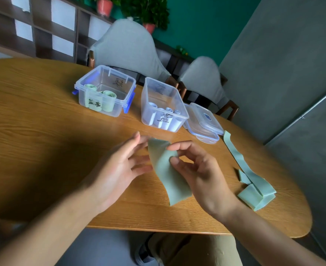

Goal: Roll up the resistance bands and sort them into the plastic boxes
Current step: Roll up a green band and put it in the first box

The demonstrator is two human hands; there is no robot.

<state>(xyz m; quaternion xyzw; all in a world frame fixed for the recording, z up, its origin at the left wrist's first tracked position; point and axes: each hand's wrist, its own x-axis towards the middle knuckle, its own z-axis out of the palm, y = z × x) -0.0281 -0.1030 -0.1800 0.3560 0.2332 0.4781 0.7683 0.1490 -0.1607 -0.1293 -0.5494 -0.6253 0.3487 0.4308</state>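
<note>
We see both hands raised just above the wooden table (43, 116), working on a pale green resistance band (166, 169) between them. The right hand (202, 169) pinches the band near its upper end, thumb and forefinger closed on the material while the other fingers curl loosely behind it. The left hand (120, 169) is spread, its fingers fairly straight and reaching to the band's left edge; the fingertips touch or nearly touch the band, and we cannot tell which. The band's upper end folds over near the fingertips, and the rest hangs down in a broad strip whose lower end lies near the table's front edge. A second green band (254, 181) lies unrolled on the table to the right, well apart from the hands, one narrow end stretching toward the far side and the other end folded over itself in loose layers. Farther back stand two clear plastic boxes, both open. The left box (104, 91), with blue clips on its sides and dark handwriting on its wall, holds rolled green bands (100, 96). The right box (164, 104), also marked with handwriting, holds several rolled pale blue bands (169, 114). Just beside the right box, on its right, two clear lids (204, 121) lie stacked on the table. Behind the table we see two grey-covered chairs (127, 47), a dark shelving unit (43, 29), potted plants (144, 10) and a green wall (206, 25).
</note>
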